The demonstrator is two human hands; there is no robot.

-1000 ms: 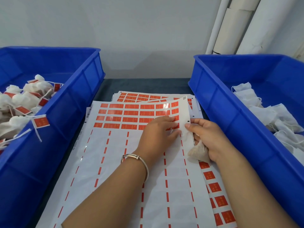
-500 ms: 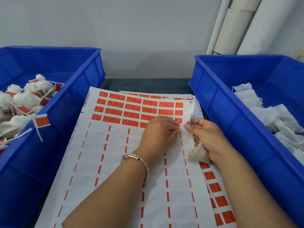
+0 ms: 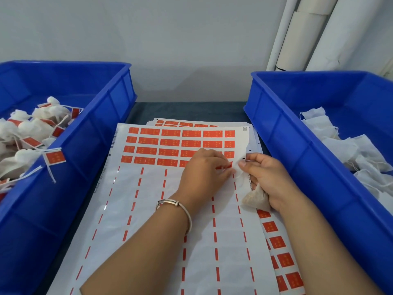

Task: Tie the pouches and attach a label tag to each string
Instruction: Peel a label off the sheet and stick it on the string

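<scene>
Both your forearms reach forward from the lower edge of the view and converge near the middle. Your left hand (image 3: 204, 171) lies palm down, fingers curled, its fingertips (image 3: 228, 169) pinched together at the right. A bracelet (image 3: 176, 206) circles that wrist. Your right hand (image 3: 270, 179) sits just beside it, thumb and forefinger pinched at the top, the other fingers curled inward toward the palm. The 2 hands' fingertips nearly touch.

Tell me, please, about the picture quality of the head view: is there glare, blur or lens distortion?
Head view: soft, even light; faint glare streaks on the glossy label sheet; wide-angle bending curves the left bin and right bin; the left hand and right hand look slightly soft, and the label print is unreadable.
</scene>
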